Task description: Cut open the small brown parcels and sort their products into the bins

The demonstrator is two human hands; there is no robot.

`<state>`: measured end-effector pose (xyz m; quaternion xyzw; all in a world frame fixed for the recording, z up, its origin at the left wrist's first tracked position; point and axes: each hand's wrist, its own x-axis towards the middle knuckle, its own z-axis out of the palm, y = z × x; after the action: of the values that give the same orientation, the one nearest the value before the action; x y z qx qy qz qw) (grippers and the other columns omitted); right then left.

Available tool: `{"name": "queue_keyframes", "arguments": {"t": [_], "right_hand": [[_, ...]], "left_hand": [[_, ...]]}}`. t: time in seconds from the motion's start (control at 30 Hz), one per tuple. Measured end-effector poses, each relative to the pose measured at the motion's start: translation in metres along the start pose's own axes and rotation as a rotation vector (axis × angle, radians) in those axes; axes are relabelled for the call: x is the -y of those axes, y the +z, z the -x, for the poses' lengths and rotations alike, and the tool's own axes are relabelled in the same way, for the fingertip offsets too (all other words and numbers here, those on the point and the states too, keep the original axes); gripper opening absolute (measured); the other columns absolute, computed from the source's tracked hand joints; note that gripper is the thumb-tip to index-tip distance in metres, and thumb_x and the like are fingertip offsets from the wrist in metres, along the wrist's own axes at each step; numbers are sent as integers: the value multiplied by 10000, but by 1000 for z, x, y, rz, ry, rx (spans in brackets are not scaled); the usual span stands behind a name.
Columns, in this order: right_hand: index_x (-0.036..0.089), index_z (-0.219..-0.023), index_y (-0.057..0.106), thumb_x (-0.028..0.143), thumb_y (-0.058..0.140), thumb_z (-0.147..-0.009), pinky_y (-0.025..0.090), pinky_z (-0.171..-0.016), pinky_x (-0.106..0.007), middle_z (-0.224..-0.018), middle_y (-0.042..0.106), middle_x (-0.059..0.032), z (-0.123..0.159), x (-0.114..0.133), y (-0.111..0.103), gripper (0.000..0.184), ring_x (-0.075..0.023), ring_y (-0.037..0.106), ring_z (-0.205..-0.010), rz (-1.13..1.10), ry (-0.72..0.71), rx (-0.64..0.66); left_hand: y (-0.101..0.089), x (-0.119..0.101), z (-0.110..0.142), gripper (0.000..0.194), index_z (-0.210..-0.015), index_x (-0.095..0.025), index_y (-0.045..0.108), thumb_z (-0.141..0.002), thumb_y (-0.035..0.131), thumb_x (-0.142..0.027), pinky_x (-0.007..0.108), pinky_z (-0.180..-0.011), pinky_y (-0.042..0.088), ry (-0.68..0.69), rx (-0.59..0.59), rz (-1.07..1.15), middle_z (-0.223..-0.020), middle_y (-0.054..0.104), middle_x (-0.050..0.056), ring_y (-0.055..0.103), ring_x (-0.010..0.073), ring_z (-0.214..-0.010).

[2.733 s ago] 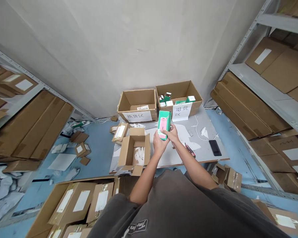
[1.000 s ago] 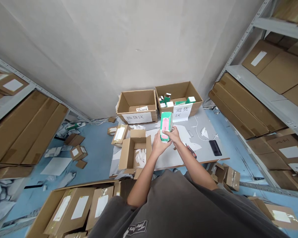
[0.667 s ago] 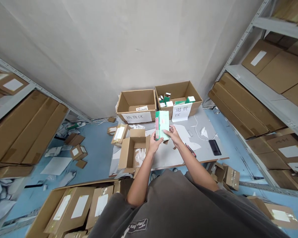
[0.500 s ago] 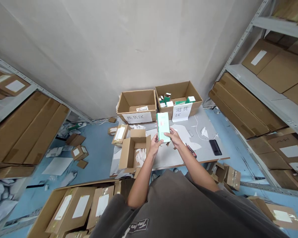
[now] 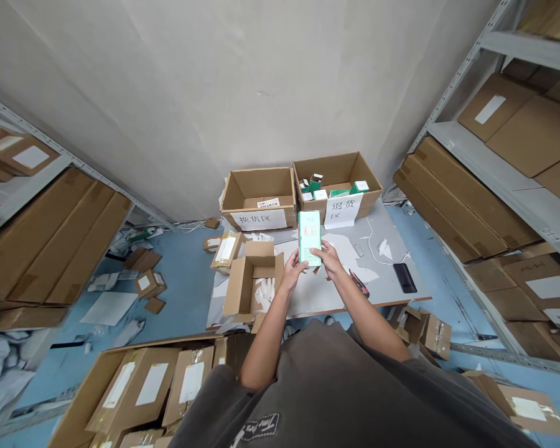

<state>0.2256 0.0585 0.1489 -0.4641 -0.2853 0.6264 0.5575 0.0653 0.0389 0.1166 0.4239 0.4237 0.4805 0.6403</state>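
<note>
I hold a small green product box [image 5: 308, 236] upright over the grey table [image 5: 382, 283], its pale printed face toward me. My left hand [image 5: 293, 272] grips its lower left edge and my right hand [image 5: 328, 259] grips its lower right corner. An open small carton [image 5: 252, 283] with white paper inside sits just left of my hands. Behind stand two labelled cartons: the left one [image 5: 259, 198] nearly empty, the right one [image 5: 336, 180] holding several green and white boxes.
A black phone [image 5: 404, 277], a red-handled tool [image 5: 358, 283], a white cable [image 5: 372, 239] and paper scraps lie on the table. Shelves with flat cartons line both sides. A large carton of labelled parcels [image 5: 149, 386] sits at lower left; scraps litter the blue floor.
The green box has been turned in my hands: its pink-panelled face showed earlier, then its side, and now a pale printed face. Both hands stayed above the table.
</note>
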Motion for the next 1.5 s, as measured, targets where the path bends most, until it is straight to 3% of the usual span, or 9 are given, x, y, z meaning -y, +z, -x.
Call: {"name": "queue_keyframes", "arguments": {"t": [0.17, 0.3, 0.4, 0.6, 0.8, 0.93, 1.07, 1.37, 1.5], "right_hand": [[246, -1165, 641, 398, 1010, -544, 683, -839, -452, -961, 832, -42, 1, 0, 2, 739, -314, 808, -945, 16, -10, -33], [251, -1202, 594, 362, 1011, -529, 672, -835, -430, -933, 819, -28, -2, -3, 2, 799, -300, 805, -930, 55, -31, -123], [262, -1227, 550, 361, 1000, -530, 663, -829, -419, -952, 801, -13, -7, -10, 4, 836, -280, 794, -900, 120, -57, -206], [302, -1320, 514, 433, 957, -582, 638, -885, -407, -1124, 762, -21, -13, -28, 9, 871, -268, 761, -1017, 339, -162, -279], [295, -1334, 556, 497, 944, -627, 612, -922, -399, -1193, 748, -61, -11, -20, 4, 832, -274, 726, -1090, 256, -119, -122], [275, -1259, 655, 470, 949, -632, 594, -954, -420, -1145, 773, -57, -10, 0, -2, 719, -287, 715, -1072, 173, -76, 120], [264, -1197, 695, 392, 970, -591, 600, -937, -406, -1163, 776, -50, -8, 12, -8, 678, -286, 711, -1071, 170, -95, 172], [279, -1189, 657, 379, 961, -583, 617, -910, -408, -1169, 765, -39, -9, -1, -23, 685, -282, 721, -1060, 210, -124, 120], [276, -1192, 614, 389, 957, -561, 622, -903, -421, -1127, 767, -45, -15, -13, -24, 727, -283, 732, -1048, 224, -105, 36]], "left_hand": [[2, -1, 2, 800, -1488, -233, 599, -803, 847, -564, 436, -1090, 545, 56, -14, -91, -1489, 664, 139, 646, 310, -1340], [5, -8, 10, 936, -1568, -234, 527, -763, 900, -533, 467, -1143, 492, 93, -198, -412, -1521, 613, 161, 607, 327, -1372], [16, -14, 14, 1045, -1610, -229, 473, -707, 949, -454, 475, -1139, 485, 157, -218, -610, -1464, 633, 168, 602, 350, -1365], [33, -19, 6, 838, -1498, -217, 554, -749, 895, -375, 471, -1037, 531, 117, -311, -687, -1363, 700, 161, 660, 376, -1266], [-2, -10, -5, 757, -1385, -204, 621, -729, 894, -465, 421, -984, 563, 97, -104, -401, -1264, 744, 108, 715, 307, -1129], [-20, 2, -9, 872, -1423, -186, 592, -692, 919, -531, 417, -1011, 573, 68, 87, -205, -1349, 710, 137, 700, 307, -1192], [-24, 10, -10, 985, -1546, -213, 511, -713, 927, -534, 432, -1073, 561, 18, 207, -186, -1490, 640, 155, 665, 317, -1297], [-22, 18, -8, 1134, -1679, -247, 381, -729, 930, -534, 459, -1082, 569, -32, 208, -247, -1599, 545, 172, 633, 341, -1351], [-8, 17, -2, 1139, -1687, -240, 349, -732, 918, -491, 486, -1123, 539, 60, 22, -466, -1631, 494, 189, 604, 341, -1382]]}}
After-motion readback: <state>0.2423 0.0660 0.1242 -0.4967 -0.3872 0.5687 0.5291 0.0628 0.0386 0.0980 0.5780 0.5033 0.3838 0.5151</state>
